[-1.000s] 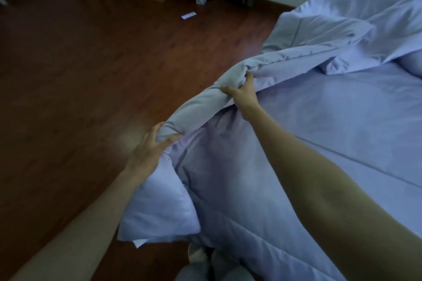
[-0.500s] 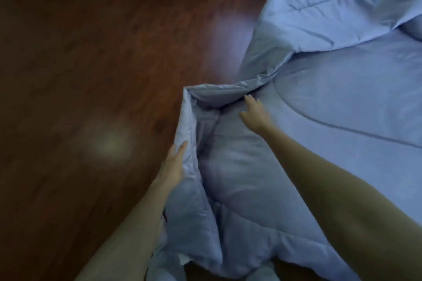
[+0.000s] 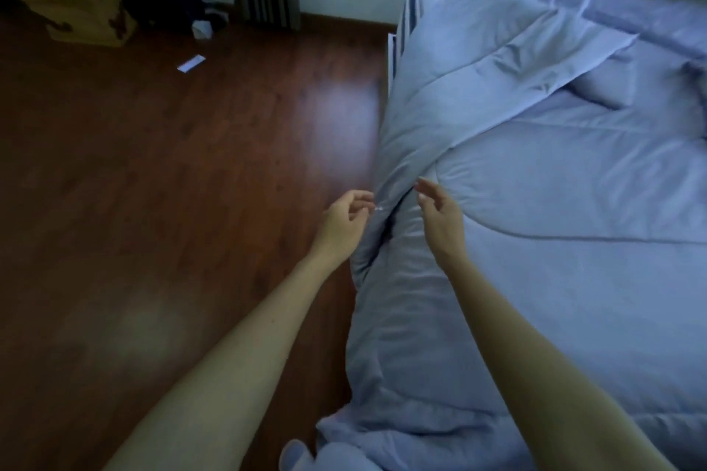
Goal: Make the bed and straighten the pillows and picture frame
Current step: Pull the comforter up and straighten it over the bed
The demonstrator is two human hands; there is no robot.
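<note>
Both hands loose, holding nothing: left hand (image 3: 342, 220) beside blanket (image 3: 535, 226) edge, right hand (image 3: 440, 214) over blanket.

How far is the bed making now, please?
Done: the pale blue quilted comforter lies mostly flat. In hand: left hand and right hand hover open at its bunched side edge. Left: the folded-back top corner, a white pillow; no picture frame shows.

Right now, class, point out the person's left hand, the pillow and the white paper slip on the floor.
left hand (image 3: 342, 224), head view, back of the hand
pillow (image 3: 604, 82), head view, its exposed corner
paper slip (image 3: 191, 63), head view, its middle
</note>
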